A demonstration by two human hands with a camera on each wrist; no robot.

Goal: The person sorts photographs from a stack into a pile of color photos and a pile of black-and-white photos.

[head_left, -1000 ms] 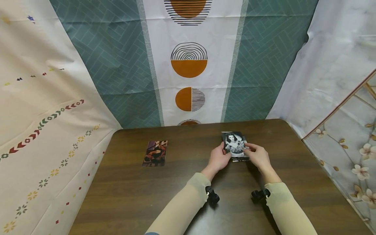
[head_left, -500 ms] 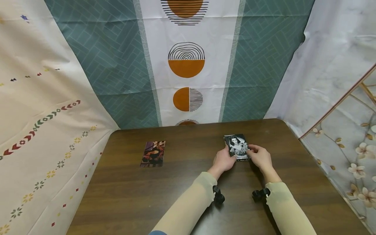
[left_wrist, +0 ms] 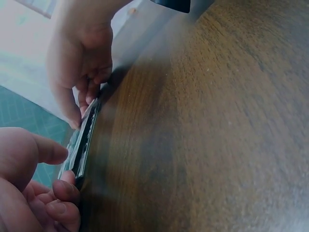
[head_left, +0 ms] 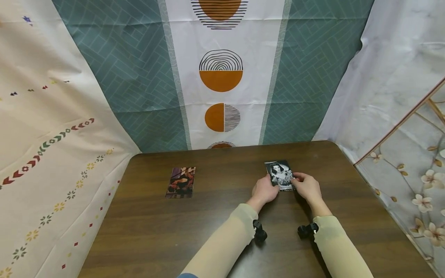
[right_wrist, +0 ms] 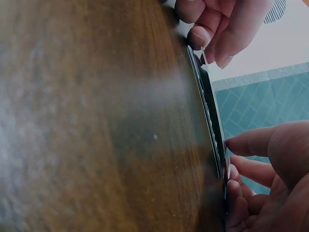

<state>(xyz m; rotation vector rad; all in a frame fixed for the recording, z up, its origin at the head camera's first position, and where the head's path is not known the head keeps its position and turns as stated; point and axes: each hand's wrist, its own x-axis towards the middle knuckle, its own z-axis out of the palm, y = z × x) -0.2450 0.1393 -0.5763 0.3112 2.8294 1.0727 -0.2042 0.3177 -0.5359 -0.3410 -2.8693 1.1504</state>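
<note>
A small stack of picture cards point(head_left: 280, 175), with a black-and-white photo on top, lies at the back right of the table. My left hand point(head_left: 265, 190) pinches its left side, thumb on top. At the opposite side, my right hand point(head_left: 308, 189) pinches the edge between thumb and fingers. Seen edge-on in the left wrist view, the cards point(left_wrist: 83, 145) show a narrow gap between layers. In the right wrist view, the cards point(right_wrist: 208, 106) also stand slightly apart, close to the tabletop. How many there are cannot be told.
A colour picture card point(head_left: 181, 182) lies flat at the back left of the brown wooden table point(head_left: 156, 231). Patterned cloths hang behind the table and along both sides. A small black camera is strapped to each wrist.
My left hand and the cards have shifted slightly right and toward me. The lower card that stuck out at the near edge now lines up more closely with the top one.
</note>
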